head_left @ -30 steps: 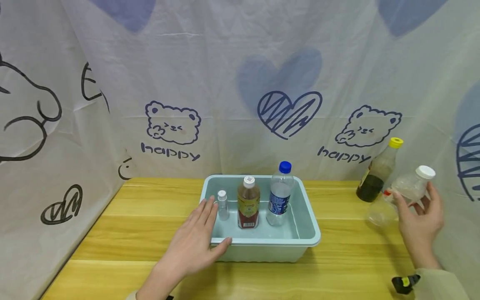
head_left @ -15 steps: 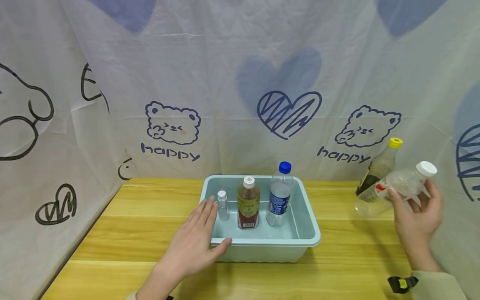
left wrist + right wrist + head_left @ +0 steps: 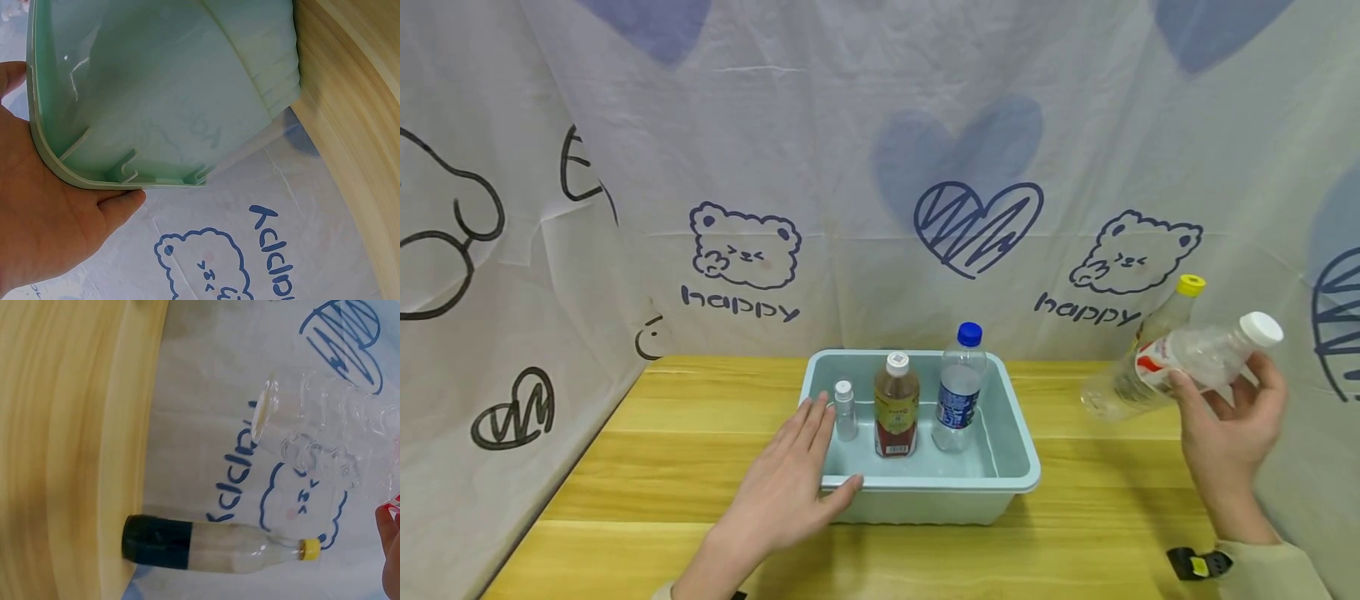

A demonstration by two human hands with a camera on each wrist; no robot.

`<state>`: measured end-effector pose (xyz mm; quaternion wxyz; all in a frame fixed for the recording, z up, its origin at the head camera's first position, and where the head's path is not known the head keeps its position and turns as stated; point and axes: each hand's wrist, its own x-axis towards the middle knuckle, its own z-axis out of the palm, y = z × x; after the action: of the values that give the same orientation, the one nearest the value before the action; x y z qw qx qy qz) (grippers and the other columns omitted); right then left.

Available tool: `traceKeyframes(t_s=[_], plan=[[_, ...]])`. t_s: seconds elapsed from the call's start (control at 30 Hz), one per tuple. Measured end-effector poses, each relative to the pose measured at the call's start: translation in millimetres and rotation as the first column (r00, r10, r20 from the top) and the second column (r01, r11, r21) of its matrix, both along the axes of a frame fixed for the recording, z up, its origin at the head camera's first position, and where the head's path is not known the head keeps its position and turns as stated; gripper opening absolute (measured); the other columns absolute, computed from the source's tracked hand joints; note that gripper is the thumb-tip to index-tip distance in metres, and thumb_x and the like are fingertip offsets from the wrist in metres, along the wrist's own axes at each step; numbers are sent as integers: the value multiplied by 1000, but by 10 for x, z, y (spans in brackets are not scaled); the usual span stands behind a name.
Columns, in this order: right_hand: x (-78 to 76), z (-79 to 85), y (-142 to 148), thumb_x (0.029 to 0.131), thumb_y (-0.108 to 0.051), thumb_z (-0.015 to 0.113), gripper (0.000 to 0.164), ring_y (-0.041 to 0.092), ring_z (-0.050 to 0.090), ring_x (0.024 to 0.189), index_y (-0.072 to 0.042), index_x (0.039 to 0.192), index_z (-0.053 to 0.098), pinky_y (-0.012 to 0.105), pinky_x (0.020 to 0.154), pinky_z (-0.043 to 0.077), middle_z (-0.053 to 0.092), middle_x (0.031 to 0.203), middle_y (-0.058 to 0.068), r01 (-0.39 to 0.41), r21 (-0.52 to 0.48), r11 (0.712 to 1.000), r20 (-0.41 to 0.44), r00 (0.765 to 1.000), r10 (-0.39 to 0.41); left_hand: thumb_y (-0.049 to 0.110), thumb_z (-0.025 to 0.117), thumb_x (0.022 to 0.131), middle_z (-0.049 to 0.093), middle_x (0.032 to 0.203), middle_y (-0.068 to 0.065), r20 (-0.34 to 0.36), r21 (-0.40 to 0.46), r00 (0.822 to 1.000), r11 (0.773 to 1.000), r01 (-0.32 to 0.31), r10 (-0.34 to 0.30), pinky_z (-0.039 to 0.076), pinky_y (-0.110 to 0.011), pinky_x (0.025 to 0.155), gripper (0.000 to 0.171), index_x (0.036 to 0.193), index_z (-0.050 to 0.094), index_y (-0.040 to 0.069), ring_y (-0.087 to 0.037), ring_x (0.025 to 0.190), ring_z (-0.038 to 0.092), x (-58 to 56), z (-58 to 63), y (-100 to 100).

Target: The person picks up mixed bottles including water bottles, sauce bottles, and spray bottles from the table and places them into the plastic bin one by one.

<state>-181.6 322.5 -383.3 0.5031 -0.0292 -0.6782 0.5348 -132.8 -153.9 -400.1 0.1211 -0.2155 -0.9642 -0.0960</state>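
Observation:
My right hand (image 3: 1232,433) grips a clear plastic bottle (image 3: 1206,358) with a white cap and a red-and-white label. The bottle tilts, base toward the left, raised over the table in the right wrist view. My left hand (image 3: 790,479) rests with straight fingers on the near left corner of a pale blue-green plastic basin (image 3: 928,483); in the left wrist view the palm and fingers lie along its rim (image 3: 94,185). Upright inside the basin are a small clear vial (image 3: 846,412), a brown drink bottle (image 3: 897,408) with a white cap, and a clear bottle (image 3: 958,400) with a blue cap.
A bottle of dark liquid (image 3: 206,544) with a yellow cap stands at the table's back right, partly behind the held bottle in the head view. The wooden table (image 3: 625,500) ends at a printed cloth (image 3: 850,167) hanging behind and at the sides.
My right hand has raised the clear bottle slightly and tilted it further over, its base swinging left across the yellow-capped bottle. The left hand and basin have stayed put.

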Motion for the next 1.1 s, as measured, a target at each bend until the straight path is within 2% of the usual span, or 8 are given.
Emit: traceKeyframes(t_s=[0.27, 0.47, 0.53, 0.7, 0.77, 0.83, 1.03, 1.1], plan=[[29, 127, -174, 84, 10, 77, 74, 25, 57, 126, -1, 148, 43, 17, 95, 55, 52, 144, 13, -120, -13, 993, -166, 979, 116, 64, 51, 100, 22, 170, -20, 8, 4, 1000, 1000, -4, 4, 26, -49, 126, 93, 159, 33, -5, -37, 157, 22, 3, 15, 4], [57, 211, -294, 87, 7, 76, 73, 28, 52, 132, 1, 149, 38, 23, 103, 53, 47, 148, 15, -178, -1, 984, -203, 964, 174, 62, 53, 100, 21, 170, -20, 11, 12, 1000, 1000, -6, 6, 26, -50, 126, 92, 160, 32, -4, -37, 157, 22, 5, 12, 5], [58, 234, -331, 86, 6, 78, 75, 30, 51, 132, 2, 149, 38, 24, 104, 53, 46, 147, 16, -224, -9, 975, -243, 946, 215, 63, 53, 100, 21, 170, -19, 12, 12, 1000, 1000, -8, 7, 26, -50, 126, 92, 160, 32, -4, -36, 157, 22, 7, 13, 6], [48, 280, -436, 80, 8, 84, 82, 33, 53, 128, 5, 147, 37, 26, 102, 55, 46, 145, 22, -398, -70, 915, -391, 855, 342, 64, 51, 100, 21, 170, -19, 6, 9, 1000, 1000, -9, 9, 26, -49, 126, 93, 160, 32, -3, -36, 157, 23, 7, 9, 4], [51, 291, -474, 79, 10, 84, 83, 33, 53, 127, 6, 146, 36, 26, 102, 55, 45, 144, 23, -441, -82, 894, -419, 829, 371, 64, 51, 100, 22, 170, -19, 4, 10, 1000, 1000, -6, 6, 27, -49, 126, 93, 160, 33, -4, -36, 157, 23, 4, 7, 5], [60, 300, -509, 79, 11, 83, 84, 33, 53, 127, 6, 147, 34, 26, 103, 54, 44, 145, 24, -460, -78, 885, -424, 818, 388, 64, 51, 100, 21, 170, -20, 5, 14, 1000, 1000, -3, 2, 27, -50, 126, 93, 160, 33, -4, -36, 157, 23, 3, 9, 5], [89, 303, -620, 82, 7, 84, 84, 34, 51, 130, 7, 149, 33, 27, 106, 53, 44, 146, 23, -462, -32, 886, -406, 816, 411, 64, 51, 100, 21, 170, -20, 7, 11, 1000, 1000, 1, -1, 27, -49, 126, 93, 160, 33, -4, -36, 157, 22, 3, 9, -2], [92, 293, -663, 81, 6, 85, 84, 34, 52, 129, 8, 148, 33, 27, 105, 53, 44, 145, 24, -475, -22, 880, -418, 803, 424, 64, 51, 100, 22, 170, -20, 1, 8, 1000, 1000, -1, 1, 27, -49, 126, 93, 159, 33, -5, -37, 157, 23, 4, 10, -1]])
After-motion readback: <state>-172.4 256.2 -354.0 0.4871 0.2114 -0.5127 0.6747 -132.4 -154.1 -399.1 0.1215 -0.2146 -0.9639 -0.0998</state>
